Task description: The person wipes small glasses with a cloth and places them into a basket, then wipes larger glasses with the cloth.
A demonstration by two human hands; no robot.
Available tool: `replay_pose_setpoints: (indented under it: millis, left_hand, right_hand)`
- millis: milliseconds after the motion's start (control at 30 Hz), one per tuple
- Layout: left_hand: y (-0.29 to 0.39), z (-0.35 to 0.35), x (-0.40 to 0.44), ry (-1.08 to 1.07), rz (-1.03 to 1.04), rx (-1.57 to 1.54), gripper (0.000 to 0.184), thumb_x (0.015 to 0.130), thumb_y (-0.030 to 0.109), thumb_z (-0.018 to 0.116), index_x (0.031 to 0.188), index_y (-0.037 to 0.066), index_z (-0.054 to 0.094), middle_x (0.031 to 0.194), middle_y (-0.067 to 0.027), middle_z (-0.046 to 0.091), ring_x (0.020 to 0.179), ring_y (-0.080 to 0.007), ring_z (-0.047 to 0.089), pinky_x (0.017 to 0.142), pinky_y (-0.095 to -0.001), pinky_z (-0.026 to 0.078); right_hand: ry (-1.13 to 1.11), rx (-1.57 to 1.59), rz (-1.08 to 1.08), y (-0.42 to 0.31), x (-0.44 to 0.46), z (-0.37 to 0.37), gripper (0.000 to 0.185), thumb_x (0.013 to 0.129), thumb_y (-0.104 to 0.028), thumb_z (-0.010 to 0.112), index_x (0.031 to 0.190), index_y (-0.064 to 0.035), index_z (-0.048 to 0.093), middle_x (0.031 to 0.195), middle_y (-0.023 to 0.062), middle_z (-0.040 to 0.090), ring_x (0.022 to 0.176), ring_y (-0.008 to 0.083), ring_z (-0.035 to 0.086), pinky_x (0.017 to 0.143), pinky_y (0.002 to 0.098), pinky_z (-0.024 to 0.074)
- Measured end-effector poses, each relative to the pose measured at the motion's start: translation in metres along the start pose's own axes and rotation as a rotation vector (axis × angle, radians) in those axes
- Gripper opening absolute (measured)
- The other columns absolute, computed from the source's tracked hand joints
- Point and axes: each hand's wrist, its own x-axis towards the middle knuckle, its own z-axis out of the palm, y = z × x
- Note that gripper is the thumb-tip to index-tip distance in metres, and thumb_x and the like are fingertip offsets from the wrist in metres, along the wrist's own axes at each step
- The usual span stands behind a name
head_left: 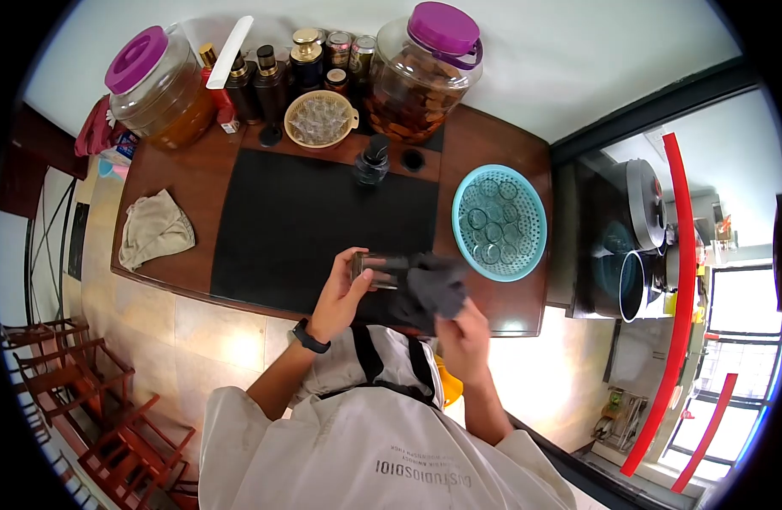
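My left hand [343, 295] is wrapped round a clear drinking glass [381, 271], tilted on its side above the front of the black table mat [323, 221]. My right hand [466, 338] grips a dark grey cloth [436, 291], which meets the right end of the glass and covers part of it. Some blur shows on the cloth and right hand. To the right of the cloth, a light blue plastic basket [465, 183] holds several clear glasses [493, 230].
Two big purple-lidded jars [165, 93] [420, 72] stand at the back. Between them are bottles [272, 85], cans [361, 55] and a small woven basket [351, 127]. A dark glass jar [371, 161] sits on the mat. A beige cloth [155, 228] lies left. Wooden chairs [136, 446] stand lower left.
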Motion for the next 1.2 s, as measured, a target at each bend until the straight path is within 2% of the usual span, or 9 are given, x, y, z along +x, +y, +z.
replay_pose_setpoints:
  millis: [67,267,400,600,767,867,933,1000,1200]
  left_hand:
    - [-0.002,0.007,-0.002,-0.032,-0.015,0.078,0.035,0.101,0.014,0.047,0.133,0.004,0.036,0.122,-0.0088,0.053,0.109,-0.0121,0.053,0.09,-0.0257,0.044]
    - [0.001,0.009,-0.001,-0.017,0.059,0.326,0.04,0.101,0.021,0.045,0.131,-0.004,0.036,0.119,-0.0146,0.053,0.107,-0.02,0.054,0.095,-0.0316,0.042]
    - [0.009,0.009,-0.005,-0.031,0.026,0.46,0.045,0.1,0.027,0.047,0.129,-0.005,0.037,0.11,-0.0181,0.058,0.101,-0.025,0.059,0.09,-0.034,0.044]
    - [-0.004,0.01,-0.002,0.024,0.009,0.458,0.042,0.1,0.027,0.046,0.127,-0.004,0.039,0.11,-0.0177,0.058,0.098,-0.0283,0.06,0.086,-0.036,0.046]
    - [-0.005,0.013,0.002,0.111,-0.013,0.316,0.038,0.102,0.029,0.043,0.125,-0.001,0.042,0.104,-0.0095,0.057,0.089,-0.0169,0.058,0.077,-0.0288,0.048]
    - [-0.006,0.013,0.002,0.086,-0.054,0.161,0.037,0.104,0.031,0.04,0.124,0.001,0.043,0.099,-0.0023,0.053,0.082,-0.0057,0.051,0.07,-0.0205,0.045]
    - [-0.007,0.011,0.001,0.009,-0.085,0.059,0.036,0.103,0.03,0.04,0.125,0.001,0.042,0.1,-0.0019,0.053,0.082,-0.0058,0.05,0.07,-0.0209,0.045]
    - [-0.001,0.015,0.0,-0.003,-0.056,0.071,0.036,0.103,0.028,0.041,0.126,0.0,0.042,0.1,-0.0021,0.052,0.083,-0.0068,0.051,0.072,-0.0221,0.046]
    - [0.004,0.012,0.002,-0.016,0.221,0.243,0.042,0.097,0.025,0.051,0.129,-0.001,0.039,0.106,-0.007,0.052,0.087,-0.0152,0.055,0.081,-0.0294,0.048]
  right_hand:
    - [-0.109,-0.571,-0.494,0.014,0.025,0.015,0.034,0.082,-0.005,0.065,0.114,0.0009,0.058,0.129,0.0178,0.054,0.12,0.0335,0.051,0.1,0.0388,0.0409]
    - [-0.099,-0.688,-0.36,0.037,0.044,0.04,0.049,0.076,-0.023,0.076,0.115,-0.0015,0.056,0.118,0.0168,0.057,0.105,0.0339,0.057,0.089,0.0411,0.043]
    - [-0.132,-0.253,-0.199,0.053,0.039,0.036,0.041,0.085,-0.02,0.064,0.118,0.002,0.053,0.111,0.0195,0.057,0.099,0.0383,0.056,0.091,0.0384,0.0428]
    - [0.036,0.435,0.215,0.065,0.027,0.038,0.033,0.096,-0.011,0.04,0.121,0.0054,0.054,0.124,0.021,0.057,0.114,0.0293,0.055,0.1,0.0306,0.037]
    - [-0.033,-0.259,-0.436,0.047,0.033,0.035,0.013,0.087,-0.006,0.051,0.081,0.0029,0.058,0.128,0.022,0.056,0.117,0.0399,0.053,0.101,0.0409,0.0406]
    - [-0.092,-0.296,-0.546,0.042,0.038,0.027,0.01,0.083,-0.003,0.055,0.074,0.0015,0.052,0.129,0.0216,0.055,0.118,0.0433,0.052,0.098,0.0447,0.0438]
    - [-0.073,-0.268,-0.58,0.04,0.039,0.029,0.008,0.083,-0.001,0.054,0.076,0.0011,0.053,0.127,0.0214,0.056,0.113,0.0404,0.055,0.094,0.0429,0.0458]
    - [0.014,-0.047,-0.354,0.043,0.036,0.034,0.005,0.084,-0.001,0.053,0.079,-0.0001,0.053,0.124,0.0221,0.057,0.107,0.0371,0.058,0.093,0.0413,0.0461]
    - [-0.002,0.211,-0.184,0.05,0.04,0.045,0.03,0.088,-0.004,0.043,0.119,-0.0029,0.041,0.127,0.0143,0.049,0.113,0.0214,0.05,0.098,0.034,0.0393]
